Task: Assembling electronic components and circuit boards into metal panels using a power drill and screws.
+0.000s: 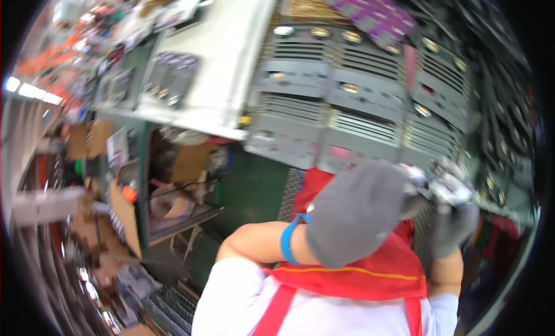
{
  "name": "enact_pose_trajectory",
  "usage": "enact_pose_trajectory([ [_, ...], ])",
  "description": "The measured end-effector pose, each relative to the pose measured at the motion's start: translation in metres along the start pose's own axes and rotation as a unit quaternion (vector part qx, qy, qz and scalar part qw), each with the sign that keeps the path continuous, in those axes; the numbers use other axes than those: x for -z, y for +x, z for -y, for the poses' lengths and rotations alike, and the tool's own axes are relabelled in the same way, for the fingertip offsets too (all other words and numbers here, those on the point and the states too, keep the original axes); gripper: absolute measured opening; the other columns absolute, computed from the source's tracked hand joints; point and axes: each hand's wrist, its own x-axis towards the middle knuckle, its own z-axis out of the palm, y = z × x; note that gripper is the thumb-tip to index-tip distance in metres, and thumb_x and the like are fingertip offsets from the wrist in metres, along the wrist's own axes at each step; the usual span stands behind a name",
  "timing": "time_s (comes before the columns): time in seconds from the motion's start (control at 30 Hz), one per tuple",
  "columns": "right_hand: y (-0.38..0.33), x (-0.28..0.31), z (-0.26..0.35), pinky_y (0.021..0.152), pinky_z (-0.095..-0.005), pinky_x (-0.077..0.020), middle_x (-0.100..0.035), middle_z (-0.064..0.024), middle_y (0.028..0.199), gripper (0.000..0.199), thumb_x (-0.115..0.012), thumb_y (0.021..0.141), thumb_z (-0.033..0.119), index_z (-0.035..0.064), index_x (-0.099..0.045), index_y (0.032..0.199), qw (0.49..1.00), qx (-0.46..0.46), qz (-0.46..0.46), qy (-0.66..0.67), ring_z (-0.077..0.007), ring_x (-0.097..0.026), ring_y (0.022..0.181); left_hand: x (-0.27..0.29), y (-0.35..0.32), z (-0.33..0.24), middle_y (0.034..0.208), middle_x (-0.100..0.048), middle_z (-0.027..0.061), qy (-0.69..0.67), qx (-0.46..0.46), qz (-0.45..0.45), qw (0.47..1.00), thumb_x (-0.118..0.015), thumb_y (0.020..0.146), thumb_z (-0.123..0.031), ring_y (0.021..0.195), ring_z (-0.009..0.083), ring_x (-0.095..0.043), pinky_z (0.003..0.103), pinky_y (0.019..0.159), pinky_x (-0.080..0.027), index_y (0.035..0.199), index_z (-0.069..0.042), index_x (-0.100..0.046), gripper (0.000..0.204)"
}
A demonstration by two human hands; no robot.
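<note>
Both hands wear grey gloves and come together in front of my red apron (347, 266), at the near edge of the rows of grey slotted metal panels (364, 99). My left hand (364, 214) is bent inward with its back toward the view; its fingertips curl around something small and silvery, blurred and partly hidden. Close beside it, my right hand (454, 223) points upward, its fingers closed at a shiny silver-white piece (450, 185) whose kind I cannot make out. A blue band (287, 240) circles my left wrist.
Purple sheet with light patches (373, 15) lies over the far panels. Black cables (497, 99) hang along the right. A white tabletop (208, 64) at the left bears a group of small grey parts (171, 76). Below it, a shelf (185, 223) holds cardboard and loose items.
</note>
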Motion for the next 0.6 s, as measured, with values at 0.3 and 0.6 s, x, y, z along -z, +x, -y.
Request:
enact_pose_trajectory([
  [0.3,-0.004,0.027,-0.019,0.091,-0.0342,-0.0469,-0.061,-0.0134,0.117,0.032,-0.045,0.097,0.011,-0.0047,-0.053,0.124,0.953,-0.212,-0.209,0.054,-0.0173,-0.062,0.101,0.047,-0.017,0.038,0.099,-0.058,0.0118,0.006,0.204,-0.051,0.978,-0.066,0.089,-0.031,0.084,0.0174,-0.057,0.029,0.076,-0.046,0.105,0.0,-0.056,0.037],
  [0.6,-0.021,0.018,-0.061,0.113,-0.0564,-0.0191,-0.054,-0.0085,0.127,0.045,-0.061,0.077,0.009,0.0112,-0.059,0.121,0.908,-0.002,0.126,-0.399,-0.0285,-0.048,0.124,0.039,-0.034,0.057,0.09,-0.058,0.0041,-0.114,0.315,-0.09,0.938,-0.065,0.082,-0.058,0.081,0.011,-0.052,0.024,0.075,-0.042,0.103,0.003,-0.057,0.065],
])
